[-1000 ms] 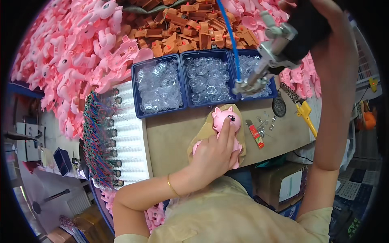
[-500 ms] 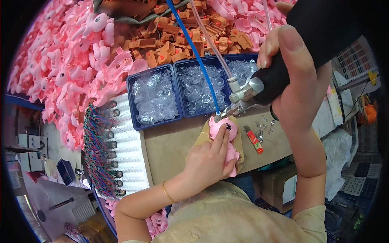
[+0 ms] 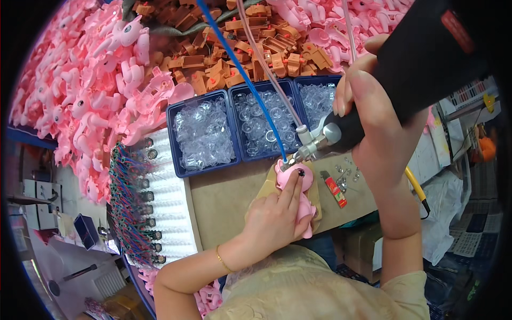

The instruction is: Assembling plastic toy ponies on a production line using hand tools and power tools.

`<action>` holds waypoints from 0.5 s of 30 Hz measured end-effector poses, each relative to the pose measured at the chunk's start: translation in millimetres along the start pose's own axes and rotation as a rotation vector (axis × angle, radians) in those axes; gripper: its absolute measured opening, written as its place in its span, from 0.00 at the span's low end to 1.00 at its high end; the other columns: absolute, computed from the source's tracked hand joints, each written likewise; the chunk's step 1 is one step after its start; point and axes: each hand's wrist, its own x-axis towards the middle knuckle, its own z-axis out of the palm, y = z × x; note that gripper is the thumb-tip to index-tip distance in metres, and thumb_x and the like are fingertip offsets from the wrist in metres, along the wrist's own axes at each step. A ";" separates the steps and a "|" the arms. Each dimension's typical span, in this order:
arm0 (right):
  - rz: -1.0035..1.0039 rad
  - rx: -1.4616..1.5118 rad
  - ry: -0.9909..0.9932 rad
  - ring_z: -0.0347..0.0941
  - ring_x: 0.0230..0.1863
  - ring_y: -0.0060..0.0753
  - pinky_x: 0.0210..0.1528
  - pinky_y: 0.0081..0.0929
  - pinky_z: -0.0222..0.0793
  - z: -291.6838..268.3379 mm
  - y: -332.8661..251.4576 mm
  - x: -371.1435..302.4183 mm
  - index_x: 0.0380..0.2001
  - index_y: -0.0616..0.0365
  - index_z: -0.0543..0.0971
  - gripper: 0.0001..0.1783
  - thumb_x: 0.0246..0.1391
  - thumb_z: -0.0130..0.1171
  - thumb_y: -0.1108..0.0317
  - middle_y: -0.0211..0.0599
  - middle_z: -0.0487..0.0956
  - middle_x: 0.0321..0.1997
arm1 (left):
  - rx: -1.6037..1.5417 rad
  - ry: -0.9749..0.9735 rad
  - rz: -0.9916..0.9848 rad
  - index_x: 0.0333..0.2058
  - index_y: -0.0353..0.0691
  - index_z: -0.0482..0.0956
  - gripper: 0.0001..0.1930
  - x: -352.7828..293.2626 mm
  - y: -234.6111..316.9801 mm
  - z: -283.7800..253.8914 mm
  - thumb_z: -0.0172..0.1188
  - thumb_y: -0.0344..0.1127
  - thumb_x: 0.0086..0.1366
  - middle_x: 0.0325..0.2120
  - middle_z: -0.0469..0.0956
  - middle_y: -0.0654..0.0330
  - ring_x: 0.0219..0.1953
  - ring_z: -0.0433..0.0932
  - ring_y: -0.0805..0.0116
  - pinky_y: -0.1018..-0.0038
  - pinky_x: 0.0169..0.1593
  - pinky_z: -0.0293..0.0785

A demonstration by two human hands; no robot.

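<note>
A pink plastic toy animal point(image 3: 306, 182) with a dark eye lies on a yellowish block point(image 3: 266, 188) at the front of the work surface. My left hand point(image 3: 269, 217) holds it down, two fingers stretched over the head beside the eye and the others curled at the body. In my right hand point(image 3: 380, 133), fingers wrapped round it, is a black powered screwdriver point(image 3: 413, 69). Its metal nose point(image 3: 317, 144) slopes down to the top of the toy's head, where a blue tube point(image 3: 255, 90) also ends. The exact contact at the tip is too small to tell.
Blue bins point(image 3: 207, 134) of clear plastic parts stand behind the toy. Pink toy pieces point(image 3: 80, 106) heap up at left, orange-brown parts point(image 3: 221, 72) at the back. Wired parts point(image 3: 130, 208) line a white tray at left. A red-and-yellow cutter point(image 3: 335, 191) lies at right near small clear pieces.
The screwdriver and my right hand have shifted slightly, showing more of the black body. The whole view has moved a little. My left hand still presses on the pink toy animal.
</note>
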 end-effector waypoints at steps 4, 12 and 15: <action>0.096 0.026 0.092 0.65 0.19 0.21 0.25 0.19 0.62 9.1 4.6 4.6 0.37 0.67 0.70 0.11 0.49 0.54 0.74 0.32 0.70 0.22 | 0.017 -0.019 -0.014 0.51 0.35 0.70 0.28 -2.8 -0.9 6.2 0.57 0.44 0.52 0.53 0.69 0.57 0.20 0.70 0.71 0.76 0.22 0.70; 0.143 0.235 -0.075 0.61 0.27 0.21 0.33 0.19 0.60 -43.2 -54.3 4.6 0.25 0.59 0.67 0.16 0.58 0.44 0.58 0.31 0.65 0.26 | 0.078 -0.020 -0.008 0.52 0.38 0.70 0.32 -5.3 -5.5 6.1 0.60 0.43 0.46 0.54 0.69 0.62 0.20 0.71 0.73 0.80 0.22 0.69; 0.219 0.224 -0.025 0.62 0.25 0.22 0.32 0.20 0.61 -34.1 -46.4 -12.2 0.23 0.59 0.66 0.16 0.57 0.45 0.58 0.30 0.64 0.22 | 0.122 -0.025 0.016 0.52 0.39 0.69 0.33 -4.1 -7.1 5.5 0.61 0.43 0.45 0.53 0.70 0.63 0.20 0.71 0.74 0.80 0.22 0.69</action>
